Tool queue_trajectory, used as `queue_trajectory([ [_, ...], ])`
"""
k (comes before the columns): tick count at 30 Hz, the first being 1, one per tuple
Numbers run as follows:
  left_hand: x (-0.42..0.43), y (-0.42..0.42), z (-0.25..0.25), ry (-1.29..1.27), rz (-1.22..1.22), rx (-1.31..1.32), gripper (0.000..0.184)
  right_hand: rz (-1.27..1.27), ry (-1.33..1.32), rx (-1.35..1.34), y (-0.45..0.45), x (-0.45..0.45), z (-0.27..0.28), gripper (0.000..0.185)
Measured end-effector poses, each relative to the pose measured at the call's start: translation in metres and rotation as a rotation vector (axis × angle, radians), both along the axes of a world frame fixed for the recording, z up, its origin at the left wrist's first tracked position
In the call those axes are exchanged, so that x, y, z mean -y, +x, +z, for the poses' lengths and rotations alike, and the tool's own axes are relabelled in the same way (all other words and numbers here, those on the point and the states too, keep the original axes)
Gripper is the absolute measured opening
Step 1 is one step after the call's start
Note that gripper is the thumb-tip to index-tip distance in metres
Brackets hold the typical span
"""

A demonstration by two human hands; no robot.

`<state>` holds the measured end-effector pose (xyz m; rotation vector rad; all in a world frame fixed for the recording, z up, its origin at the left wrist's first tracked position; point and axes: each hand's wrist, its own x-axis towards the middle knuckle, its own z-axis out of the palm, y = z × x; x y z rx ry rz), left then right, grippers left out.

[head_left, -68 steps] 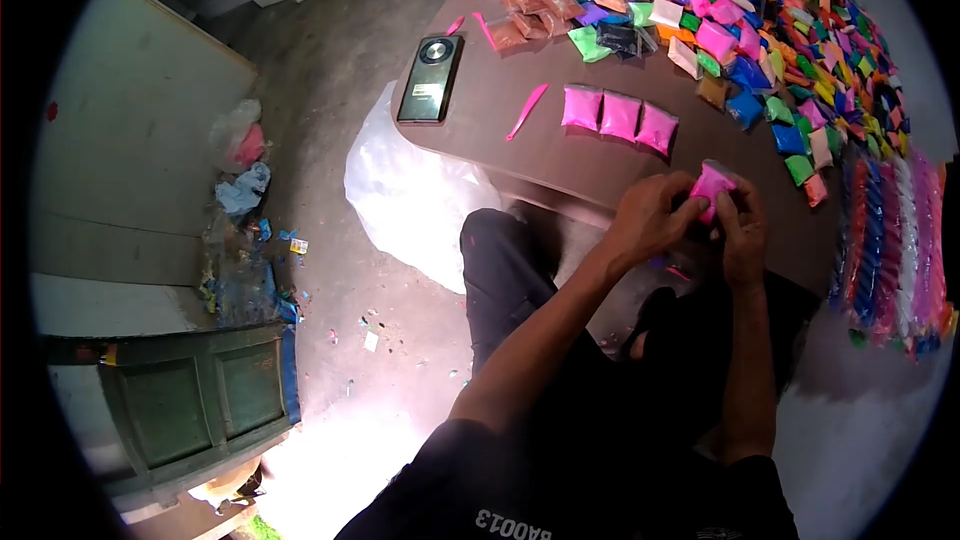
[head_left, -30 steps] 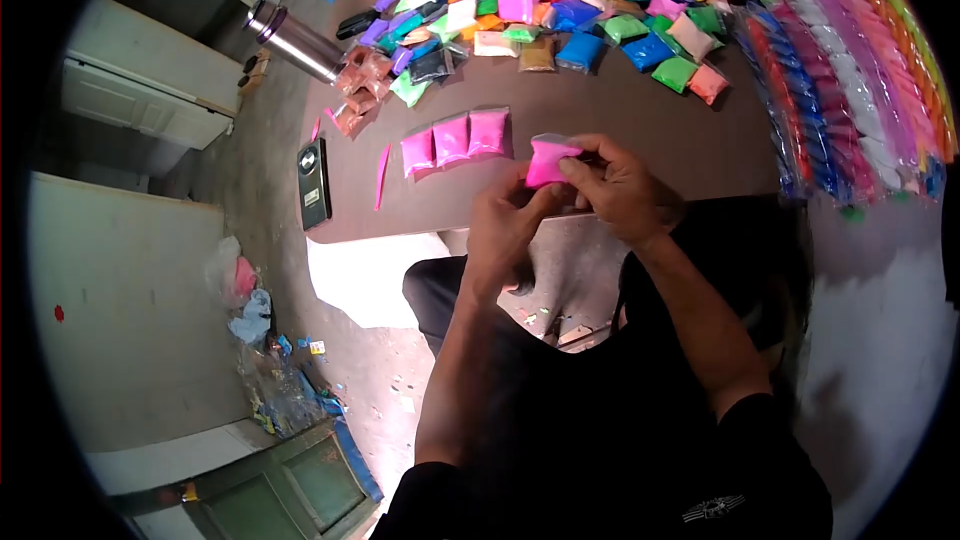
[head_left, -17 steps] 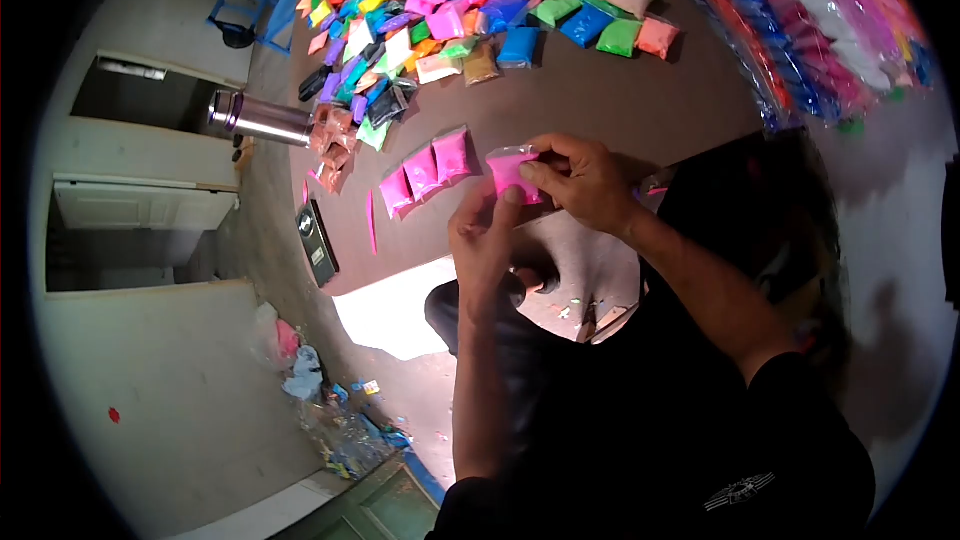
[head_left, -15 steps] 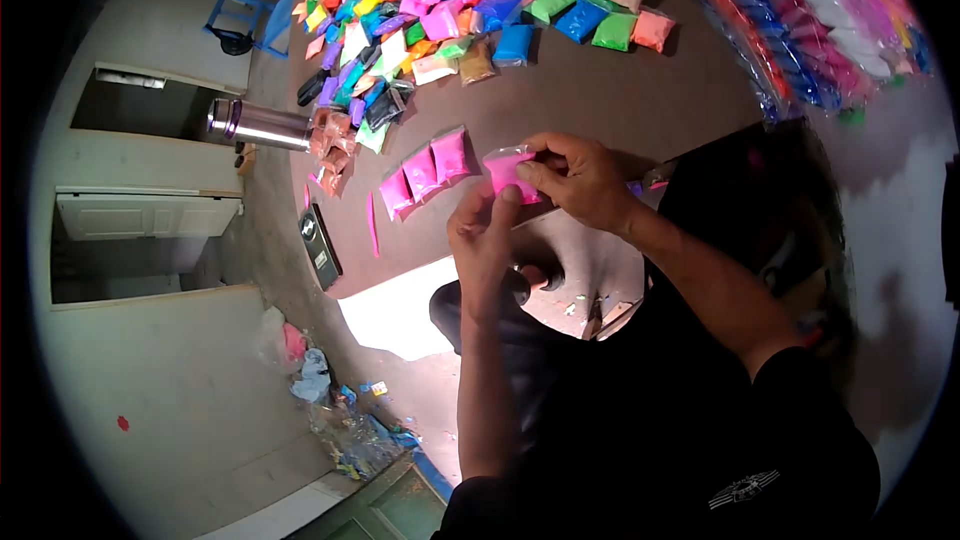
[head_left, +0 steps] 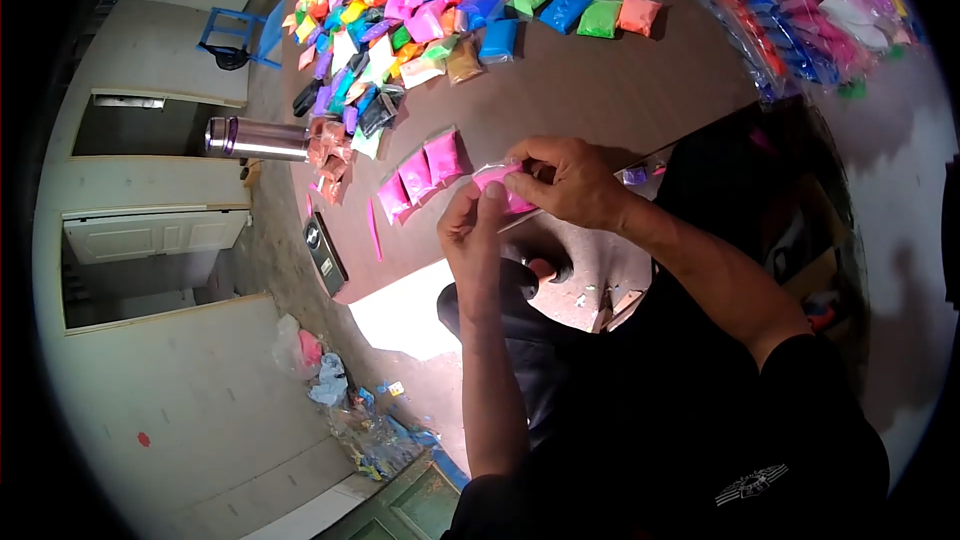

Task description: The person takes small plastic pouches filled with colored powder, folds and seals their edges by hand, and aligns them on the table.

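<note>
A small clear packet with pink filling [head_left: 493, 176] is held up over the table's near edge. My left hand [head_left: 470, 230] grips its left side between thumb and fingers. On the right side and top edge, my right hand [head_left: 575, 183] pinches the same packet. Just left of it, three pink packets [head_left: 417, 175] lie side by side on the brown table [head_left: 590, 100]. A thin pink plastic tool [head_left: 374, 228] rests farther left, near a dark phone [head_left: 324, 254].
Many coloured packets [head_left: 425, 20] cover the table's far part. A steel flask [head_left: 258, 138] and brown packets [head_left: 330, 150] are at the left. Long bags of coloured packets [head_left: 790, 10] are at the upper right. A blue chair [head_left: 228, 32] stands beyond.
The view has swung round, shifting the table and the flask in the picture. Both hands still hold the pink packet, and my left fingers have moved up near its top edge.
</note>
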<state>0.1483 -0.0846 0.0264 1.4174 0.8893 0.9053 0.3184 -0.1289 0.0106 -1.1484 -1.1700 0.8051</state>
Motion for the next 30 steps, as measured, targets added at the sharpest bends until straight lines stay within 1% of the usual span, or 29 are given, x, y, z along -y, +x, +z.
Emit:
queue_trajectory([
  [4,0.003,0.004,0.005,-0.012,0.020,0.011,0.018,0.016,-0.023,-0.031,0.000,0.000,0.002,0.015],
  [7,0.004,0.006,0.008,-0.030,0.048,0.017,0.014,0.027,-0.029,-0.045,0.001,-0.001,0.002,0.015],
  [9,0.001,0.003,0.006,-0.009,0.061,-0.004,0.013,0.020,-0.005,0.040,0.001,0.001,0.003,0.014],
  [13,-0.001,-0.002,-0.001,0.002,0.053,0.018,0.013,0.007,0.005,0.062,0.000,0.000,0.002,0.013],
  [16,-0.002,-0.002,-0.002,0.012,0.058,0.049,0.014,0.011,-0.022,0.044,-0.001,0.000,0.005,0.012],
  [18,-0.001,-0.002,-0.001,0.011,0.064,0.033,0.014,0.024,-0.010,-0.063,-0.003,-0.001,0.001,0.009],
  [19,0.000,0.001,0.002,0.011,0.064,0.033,0.014,0.023,-0.011,-0.063,-0.002,-0.001,0.001,0.009],
  [21,0.004,0.010,0.008,0.036,0.143,0.026,0.013,0.008,0.002,-0.035,-0.001,-0.001,0.001,0.008],
  [27,-0.002,-0.005,-0.001,0.006,0.060,0.040,0.014,-0.008,0.027,0.021,-0.001,-0.001,0.002,0.007],
  [30,-0.001,-0.003,0.000,-0.001,0.062,0.036,0.014,0.000,0.019,0.041,0.000,0.000,0.005,0.006],
])
